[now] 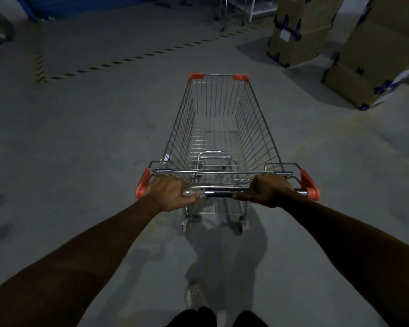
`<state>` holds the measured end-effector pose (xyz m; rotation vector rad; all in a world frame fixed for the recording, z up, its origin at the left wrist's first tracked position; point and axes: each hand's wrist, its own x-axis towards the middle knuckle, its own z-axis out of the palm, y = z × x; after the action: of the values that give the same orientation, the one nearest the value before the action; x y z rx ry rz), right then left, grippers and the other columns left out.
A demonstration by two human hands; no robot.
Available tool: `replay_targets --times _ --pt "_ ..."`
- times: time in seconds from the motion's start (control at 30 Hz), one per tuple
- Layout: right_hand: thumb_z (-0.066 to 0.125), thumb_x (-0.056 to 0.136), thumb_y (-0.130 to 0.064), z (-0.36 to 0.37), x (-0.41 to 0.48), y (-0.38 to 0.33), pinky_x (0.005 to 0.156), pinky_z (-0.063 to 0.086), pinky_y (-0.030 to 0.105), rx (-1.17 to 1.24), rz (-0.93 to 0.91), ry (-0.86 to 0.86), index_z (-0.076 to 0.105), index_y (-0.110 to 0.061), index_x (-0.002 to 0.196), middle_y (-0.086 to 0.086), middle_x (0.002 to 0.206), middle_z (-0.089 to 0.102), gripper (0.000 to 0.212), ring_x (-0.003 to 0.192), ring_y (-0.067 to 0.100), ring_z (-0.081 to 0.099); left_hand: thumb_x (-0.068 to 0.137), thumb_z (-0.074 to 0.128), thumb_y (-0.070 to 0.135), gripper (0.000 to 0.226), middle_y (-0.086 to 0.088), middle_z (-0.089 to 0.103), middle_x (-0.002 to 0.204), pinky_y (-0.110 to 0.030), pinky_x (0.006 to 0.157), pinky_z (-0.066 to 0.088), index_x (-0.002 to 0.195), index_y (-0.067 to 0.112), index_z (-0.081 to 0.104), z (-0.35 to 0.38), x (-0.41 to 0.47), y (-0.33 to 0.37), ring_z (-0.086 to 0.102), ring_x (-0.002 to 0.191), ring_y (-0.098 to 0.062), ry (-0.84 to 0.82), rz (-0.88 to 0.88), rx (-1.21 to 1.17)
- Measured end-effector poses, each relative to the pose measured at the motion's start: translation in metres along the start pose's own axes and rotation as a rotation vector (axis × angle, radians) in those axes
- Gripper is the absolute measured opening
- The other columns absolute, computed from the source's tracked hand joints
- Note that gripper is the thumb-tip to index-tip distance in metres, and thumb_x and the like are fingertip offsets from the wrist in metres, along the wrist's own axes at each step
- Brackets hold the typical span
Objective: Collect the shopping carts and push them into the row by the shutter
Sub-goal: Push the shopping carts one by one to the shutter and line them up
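Observation:
One wire shopping cart with orange corner caps stands right in front of me on the grey concrete floor, its basket empty. My left hand is closed around the left end of the chrome cart handle. My right hand grips the right end of the same bar. Both arms are stretched out toward it. A blue shutter shows at the top left, far ahead. No other carts are in sight.
Stacks of taped cardboard boxes stand ahead on the right, a bigger stack closer. Yellow-black hazard tape marks a floor zone ahead left. A metal frame stands at the top centre. My shoe is below.

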<state>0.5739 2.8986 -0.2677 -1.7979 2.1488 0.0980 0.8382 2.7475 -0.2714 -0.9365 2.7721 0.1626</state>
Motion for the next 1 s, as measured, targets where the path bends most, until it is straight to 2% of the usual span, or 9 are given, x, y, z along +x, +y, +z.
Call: replay_targets --times 0.07,0.17,0.27,0.33,0.5,0.6,0.7,0.8,1.0 --pt "0.023 0.059 -0.101 -0.011 0.032 0.011 0.064 0.052 0.031 0.011 0.039 -0.021 0.062 -0.020 0.066 -0.004 0.061 0.059 0.091 0.058 0.010 0.057 0.082 0.031 0.081 0.067 -0.004 0.074 0.104 -0.042 0.094 0.048 0.090 0.026 0.069 -0.012 0.034 -0.013 0.068 0.101 -0.029 -0.022 0.002 -0.021" --pt "0.024 0.061 -0.100 -0.032 0.080 0.032 0.062 0.044 0.029 0.001 0.047 -0.047 0.057 -0.021 0.060 -0.004 0.061 0.058 0.086 0.060 0.009 0.055 0.083 0.034 0.079 0.056 -0.005 0.073 0.100 -0.042 0.090 0.049 0.077 0.027 0.056 -0.027 0.088 -0.031 0.068 0.098 -0.029 -0.057 -0.007 -0.005" --pt "0.027 0.068 -0.096 -0.051 0.132 0.057 0.060 0.040 0.028 -0.024 0.033 -0.066 0.056 -0.020 0.060 -0.003 0.061 0.059 0.081 0.059 0.009 0.056 0.083 0.031 0.080 0.065 -0.005 0.073 0.101 -0.040 0.087 0.049 0.085 0.025 0.065 -0.041 0.145 -0.049 0.068 0.098 -0.029 -0.048 0.003 0.011" --pt "0.028 0.069 -0.096 -0.065 0.170 0.077 0.061 0.044 0.030 -0.004 0.052 -0.077 0.056 -0.019 0.061 -0.002 0.061 0.059 0.082 0.060 0.011 0.057 0.075 0.022 0.082 0.074 -0.004 0.073 0.099 -0.038 0.086 0.050 0.089 0.025 0.068 -0.051 0.186 -0.059 0.068 0.096 -0.028 -0.027 0.002 -0.011" --pt "0.026 0.066 -0.100 -0.098 0.270 0.138 0.062 0.051 0.032 -0.026 0.031 -0.012 0.062 -0.015 0.059 0.001 0.058 0.062 0.093 0.057 0.014 0.060 0.074 0.020 0.083 0.061 -0.003 0.072 0.090 -0.036 0.077 0.046 0.070 0.030 0.050 -0.075 0.291 -0.081 0.068 0.088 -0.026 -0.027 -0.050 -0.072" --pt "0.025 0.067 -0.100 -0.124 0.324 0.176 0.061 0.050 0.031 -0.042 0.007 -0.018 0.064 -0.014 0.061 0.000 0.058 0.063 0.095 0.056 0.012 0.060 0.076 0.021 0.083 0.065 -0.003 0.073 0.094 -0.036 0.080 0.045 0.076 0.029 0.057 -0.091 0.351 -0.088 0.069 0.092 -0.026 -0.039 -0.079 -0.064" --pt "0.028 0.071 -0.097 -0.150 0.371 0.208 0.058 0.037 0.028 -0.104 -0.014 -0.046 0.063 -0.017 0.064 -0.004 0.062 0.059 0.088 0.058 0.008 0.053 0.086 0.034 0.079 0.062 -0.003 0.072 0.104 -0.039 0.092 0.048 0.089 0.026 0.066 -0.113 0.400 -0.088 0.068 0.102 -0.026 -0.071 -0.108 -0.064" --pt "0.027 0.070 -0.098 -0.172 0.418 0.238 0.055 0.030 0.026 -0.138 -0.053 -0.055 0.067 -0.018 0.069 -0.004 0.065 0.063 0.090 0.059 0.007 0.055 0.094 0.038 0.073 0.058 0.000 0.071 0.113 -0.041 0.102 0.042 0.105 0.026 0.071 -0.137 0.446 -0.088 0.065 0.111 -0.022 -0.095 -0.122 -0.033" --pt "0.020 0.060 -0.101 -0.212 0.509 0.291 0.064 0.039 0.030 -0.134 -0.101 -0.051 0.067 -0.017 0.070 -0.003 0.066 0.062 0.097 0.067 0.015 0.059 0.096 0.034 0.072 0.060 0.001 0.070 0.112 -0.041 0.102 0.040 0.106 0.025 0.070 -0.168 0.536 -0.101 0.064 0.110 -0.020 -0.120 -0.134 -0.037"
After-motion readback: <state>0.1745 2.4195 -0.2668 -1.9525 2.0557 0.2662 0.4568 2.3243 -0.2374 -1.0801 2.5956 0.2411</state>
